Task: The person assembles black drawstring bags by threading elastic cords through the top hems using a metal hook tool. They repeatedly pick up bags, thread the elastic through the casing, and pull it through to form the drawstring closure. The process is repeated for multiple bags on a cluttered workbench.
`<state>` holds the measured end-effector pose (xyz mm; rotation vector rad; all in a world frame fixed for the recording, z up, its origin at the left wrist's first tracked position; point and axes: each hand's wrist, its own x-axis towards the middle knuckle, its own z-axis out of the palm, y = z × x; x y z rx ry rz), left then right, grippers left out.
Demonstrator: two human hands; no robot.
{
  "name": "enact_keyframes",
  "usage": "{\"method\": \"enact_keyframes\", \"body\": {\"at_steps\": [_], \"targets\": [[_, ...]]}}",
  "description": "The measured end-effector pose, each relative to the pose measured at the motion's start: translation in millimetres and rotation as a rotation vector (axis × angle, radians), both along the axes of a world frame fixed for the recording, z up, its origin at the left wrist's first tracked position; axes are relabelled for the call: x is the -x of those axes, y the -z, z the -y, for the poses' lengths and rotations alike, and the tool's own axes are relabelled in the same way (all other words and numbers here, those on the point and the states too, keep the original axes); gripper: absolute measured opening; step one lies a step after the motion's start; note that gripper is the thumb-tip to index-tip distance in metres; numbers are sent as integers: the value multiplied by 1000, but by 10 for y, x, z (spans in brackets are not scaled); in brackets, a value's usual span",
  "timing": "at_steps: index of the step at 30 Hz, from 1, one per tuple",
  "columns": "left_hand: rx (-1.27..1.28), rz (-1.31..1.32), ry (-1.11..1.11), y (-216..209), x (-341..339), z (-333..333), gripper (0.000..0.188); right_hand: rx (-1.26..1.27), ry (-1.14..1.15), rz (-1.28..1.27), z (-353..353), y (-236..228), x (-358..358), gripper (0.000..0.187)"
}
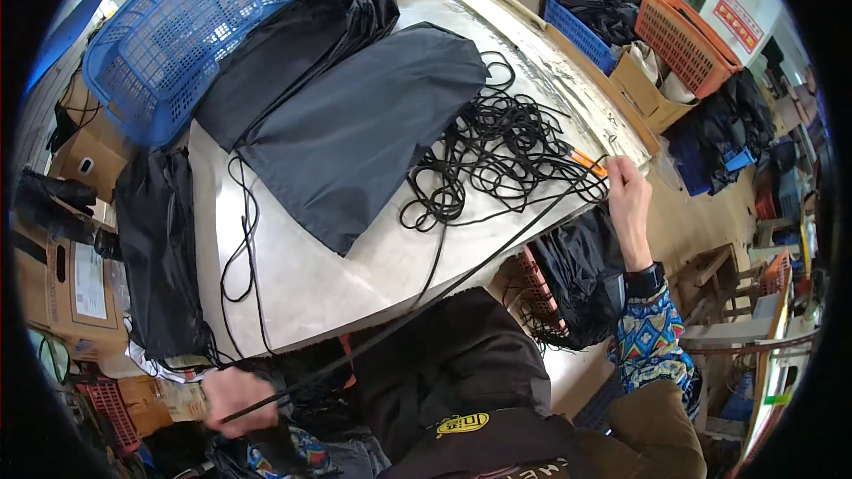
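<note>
A black cord (479,266) runs taut on a slant across my lap and the near table edge, between my two hands. Its lower left end is in my left hand (238,399), closed in a fist and slightly smeared by motion. My right hand (628,204) pinches the cord at the table's right edge, beside an orange-handled tool (587,162) whose other end is hidden. Left of that tool lies a tangled heap of black cord (506,146). Flat black fabric pieces (373,124) lie at the table's middle, partly over the heap.
The pale table (293,302) bears more black fabric (302,53) farther back. A blue plastic basket (186,44) stands at the far left, with black fabric (160,248) hanging below it. Cardboard boxes (93,293) are at left; an orange basket (683,40) sits far right.
</note>
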<state>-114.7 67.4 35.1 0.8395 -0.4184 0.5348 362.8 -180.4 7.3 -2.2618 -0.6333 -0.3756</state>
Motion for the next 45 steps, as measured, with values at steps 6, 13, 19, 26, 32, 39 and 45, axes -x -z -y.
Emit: {"method": "enact_keyframes", "body": {"at_steps": [6, 13, 19, 26, 32, 39, 45], "targets": [[-372, -828, 57, -355, -530, 385, 18, 28, -871, -673, -382, -336, 1102, 45], [-135, -993, -290, -297, -805, 554, 21, -65, -922, -853, -415, -540, 1235, 14], [608, -85, -339, 72, 73, 322, 26, 46, -320, -210, -12, -120, 398, 20], [592, -532, -7, 149, -751, 660, 42, 212, -1055, -635, -476, -446, 1322, 44], [162, -780, -339, 306, -1221, 833, 24, 73, -1121, -1045, -521, -392, 1675, 29], [274, -781, -527, 323, -1434, 1059, 22, -42, -1190, -836, -646, -56, 2006, 23], [611, -749, -393, 277, -1349, 949, 30, 206, -1021, -1586, -571, -220, 1930, 21]]}}
